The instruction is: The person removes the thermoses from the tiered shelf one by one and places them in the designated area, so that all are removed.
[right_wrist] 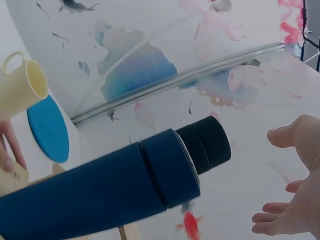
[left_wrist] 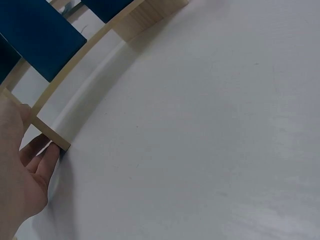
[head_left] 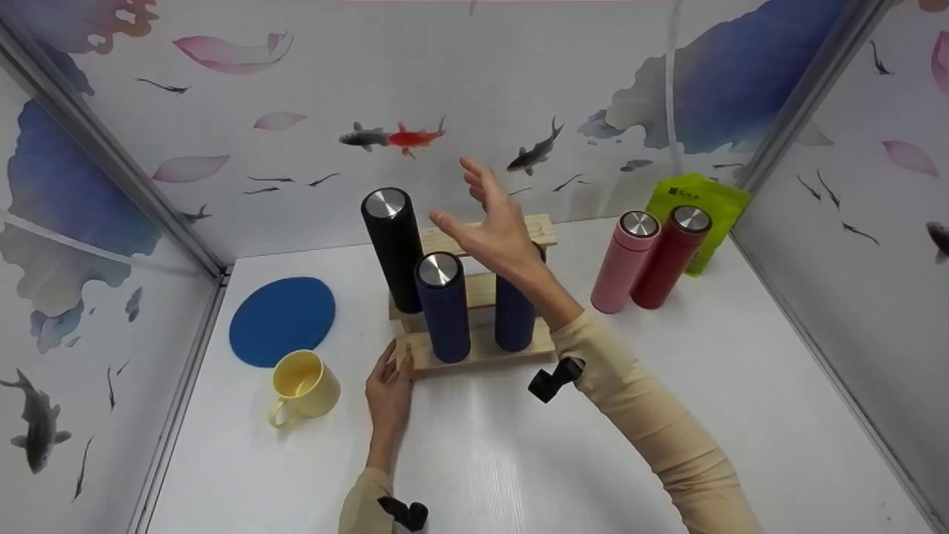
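Observation:
A stepped wooden rack (head_left: 483, 351) stands on the white table. My left hand (head_left: 391, 389) grips its left end, thumb on the wood and fingers curled at the end piece (left_wrist: 52, 134). On the front step stand two dark blue thermos bottles, one at left (head_left: 445, 319) and one at right (head_left: 513, 319), the latter partly hidden by my right arm. A taller black thermos bottle (head_left: 397, 259) is upright behind the left blue one. My right hand (head_left: 498, 230) hangs in the air above the rack, fingers spread and holding nothing, right of the black bottle's top.
To the right stand a pink thermos bottle (head_left: 624, 267), a red thermos bottle (head_left: 667, 263) and a green pouch (head_left: 715, 208) behind them. At left lie a blue round mat (head_left: 282, 319) and a yellow mug (head_left: 319, 386). Printed walls (head_left: 474, 59) enclose the table.

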Motion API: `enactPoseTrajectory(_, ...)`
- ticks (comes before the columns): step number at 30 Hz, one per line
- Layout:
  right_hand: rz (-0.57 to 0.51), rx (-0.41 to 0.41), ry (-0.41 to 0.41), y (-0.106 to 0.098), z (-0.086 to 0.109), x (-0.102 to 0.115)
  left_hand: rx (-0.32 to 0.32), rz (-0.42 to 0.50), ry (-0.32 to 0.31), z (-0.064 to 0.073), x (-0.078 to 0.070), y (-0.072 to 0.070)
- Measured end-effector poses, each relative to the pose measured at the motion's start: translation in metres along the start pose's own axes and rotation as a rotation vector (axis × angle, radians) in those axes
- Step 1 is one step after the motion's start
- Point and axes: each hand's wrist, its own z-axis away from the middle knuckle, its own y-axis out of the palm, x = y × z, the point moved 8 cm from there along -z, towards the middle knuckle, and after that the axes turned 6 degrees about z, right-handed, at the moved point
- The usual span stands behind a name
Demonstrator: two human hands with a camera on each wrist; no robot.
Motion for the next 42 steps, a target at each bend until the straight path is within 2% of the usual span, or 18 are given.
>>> enactPoseTrajectory(6,-0.040,0.076,0.008,0.026,-0.004,0.007,-0.013,0.009,0.023,0.000,-0.004,0.000)
enactPoseTrajectory(12,-0.023,0.150,0.017,0.051,-0.008,0.010,-0.009,0.014,-0.009,0.001,-0.002,0.002)
enactPoseTrajectory(20,-0.007,0.187,-0.026,0.071,-0.013,0.006,-0.012,0.000,-0.020,0.002,-0.003,0.001)
enactPoseTrajectory(27,-0.004,0.213,-0.021,0.081,-0.019,0.001,-0.010,0.012,-0.024,0.001,-0.002,0.000)
enactPoseTrajectory(34,0.036,0.211,-0.112,0.082,-0.023,-0.001,-0.006,0.021,0.011,0.002,-0.001,0.000)
enactPoseTrajectory(42,0.107,0.245,-0.123,0.077,-0.022,0.001,-0.019,0.024,-0.005,0.002,-0.002,0.000)
